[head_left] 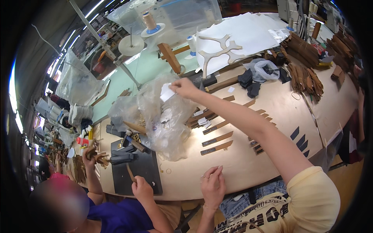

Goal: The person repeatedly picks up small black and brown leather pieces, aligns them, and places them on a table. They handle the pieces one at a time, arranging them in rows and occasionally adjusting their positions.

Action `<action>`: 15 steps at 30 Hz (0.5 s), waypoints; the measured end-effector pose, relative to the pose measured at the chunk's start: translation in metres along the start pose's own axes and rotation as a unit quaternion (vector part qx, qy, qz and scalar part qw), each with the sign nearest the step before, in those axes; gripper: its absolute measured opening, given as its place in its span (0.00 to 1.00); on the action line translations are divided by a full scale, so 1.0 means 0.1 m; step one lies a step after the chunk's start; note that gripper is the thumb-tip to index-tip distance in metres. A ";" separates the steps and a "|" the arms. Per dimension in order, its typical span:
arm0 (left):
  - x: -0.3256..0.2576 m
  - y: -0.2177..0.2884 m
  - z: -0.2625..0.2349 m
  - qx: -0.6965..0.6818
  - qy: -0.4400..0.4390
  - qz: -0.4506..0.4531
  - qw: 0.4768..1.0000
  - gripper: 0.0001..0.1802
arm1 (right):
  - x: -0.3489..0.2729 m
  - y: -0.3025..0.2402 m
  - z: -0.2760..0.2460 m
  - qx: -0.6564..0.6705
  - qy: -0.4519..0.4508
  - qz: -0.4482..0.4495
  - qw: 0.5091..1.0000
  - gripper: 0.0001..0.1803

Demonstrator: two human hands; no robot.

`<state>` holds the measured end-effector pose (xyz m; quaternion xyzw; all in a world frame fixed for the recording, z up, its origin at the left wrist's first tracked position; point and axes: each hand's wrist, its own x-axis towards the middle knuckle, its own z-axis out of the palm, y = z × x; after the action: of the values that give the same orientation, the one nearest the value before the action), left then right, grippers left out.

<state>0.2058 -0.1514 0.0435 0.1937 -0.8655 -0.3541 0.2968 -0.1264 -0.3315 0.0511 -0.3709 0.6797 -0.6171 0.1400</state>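
— Bright and even over the table (248,163); fluorescent strips overhead, far left of it, blown out to white glare.
— Soft, faint shadows only. Sheen on the plastic bag (163,112) at table's middle.
— Strong fisheye bending at table's edges, black vignette beyond. Slightly soft throughout, blurrier toward the rim.

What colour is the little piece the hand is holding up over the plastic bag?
White. The right hand pinches a small white piece above the clear plastic bag, seen in the head view.
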 end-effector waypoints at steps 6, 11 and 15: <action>-0.03 -0.15 -0.01 -0.001 0.019 -0.024 1.000 0.15 | -0.46 0.17 -1.41 -0.276 -0.047 0.054 0.958 0.13; 0.02 -0.13 0.13 0.004 -0.027 -0.009 1.000 0.15 | -0.99 0.29 -1.85 -0.362 0.036 0.077 0.928 0.15; 0.06 0.05 0.15 -0.003 -0.060 0.032 0.998 0.14 | -1.10 0.32 -1.94 -0.539 0.031 0.004 0.842 0.18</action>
<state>0.1906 -0.1435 0.0410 0.1430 -0.8866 -0.3577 0.2560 -0.1872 -0.1150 0.0302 -0.3663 0.9104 -0.1638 -0.1007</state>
